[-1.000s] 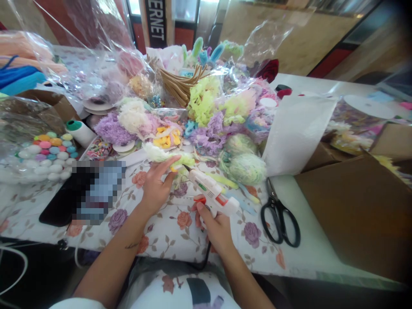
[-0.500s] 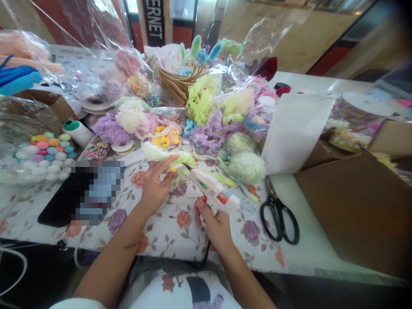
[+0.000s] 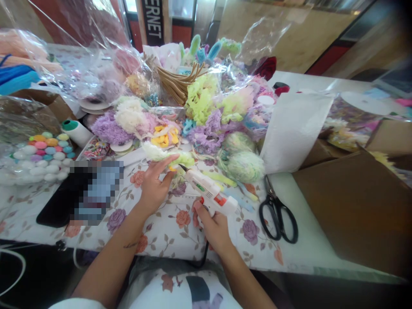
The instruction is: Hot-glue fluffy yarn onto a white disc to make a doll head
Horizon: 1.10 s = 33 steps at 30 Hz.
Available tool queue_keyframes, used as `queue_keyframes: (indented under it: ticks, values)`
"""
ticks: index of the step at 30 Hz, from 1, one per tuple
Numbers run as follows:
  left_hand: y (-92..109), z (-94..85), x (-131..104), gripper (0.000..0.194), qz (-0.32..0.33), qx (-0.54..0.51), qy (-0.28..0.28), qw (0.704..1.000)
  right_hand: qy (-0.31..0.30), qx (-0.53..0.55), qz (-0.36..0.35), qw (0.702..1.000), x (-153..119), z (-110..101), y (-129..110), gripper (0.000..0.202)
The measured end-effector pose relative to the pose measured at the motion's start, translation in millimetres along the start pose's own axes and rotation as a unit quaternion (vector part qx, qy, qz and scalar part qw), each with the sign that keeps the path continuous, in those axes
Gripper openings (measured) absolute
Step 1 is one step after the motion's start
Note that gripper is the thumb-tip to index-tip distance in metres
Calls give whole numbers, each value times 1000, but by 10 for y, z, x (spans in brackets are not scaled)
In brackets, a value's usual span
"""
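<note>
Nearest me, my right hand (image 3: 214, 227) is wrapped around the grip of a white plastic glue gun with a red trigger (image 3: 207, 193), its dark nozzle pointing far and left. To the right lie black-handled metal scissors (image 3: 278, 216). A little farther, my left hand (image 3: 154, 186) has thumb and forefinger parted at a fluffy lime-green strip (image 3: 186, 160), mid-table; whether they pinch it I cannot tell. The nozzle is just beside it, so I judge the step to be gluing; the next move calls for a steady strip and fingers clear of the tip. Beyond are pale green yarn balls (image 3: 246, 165) and brown stems (image 3: 175, 83).
</note>
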<state>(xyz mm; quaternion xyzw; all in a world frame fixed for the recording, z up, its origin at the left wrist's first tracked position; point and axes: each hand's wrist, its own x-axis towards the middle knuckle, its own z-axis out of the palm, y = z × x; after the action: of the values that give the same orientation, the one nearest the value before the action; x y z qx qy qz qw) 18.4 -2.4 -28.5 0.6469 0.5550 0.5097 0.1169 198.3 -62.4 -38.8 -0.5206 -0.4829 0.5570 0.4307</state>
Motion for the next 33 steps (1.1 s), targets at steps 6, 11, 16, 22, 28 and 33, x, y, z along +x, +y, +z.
queue_keyframes:
  ticks: [6,11,16,22,28,33]
  values:
    - [-21,8,-10,32,-2,3,0,1000,16,-4,-4,1000,19,-1,63,37]
    - [-13,1,-5,32,5,8,0,1000,-11,-9,-15,1000,12,-3,65,37]
    - [-5,-3,-7,31,6,14,-1,1000,6,-4,-13,1000,8,10,70,39]
    - [-18,2,-6,32,1,1,-2,1000,-21,1,-19,1000,7,9,58,38]
    - [-22,10,-8,33,-13,2,11,1000,11,-16,-4,1000,7,-9,58,41]
    - [-41,18,-8,34,-8,-7,18,1000,-7,5,-6,1000,1,0,78,38]
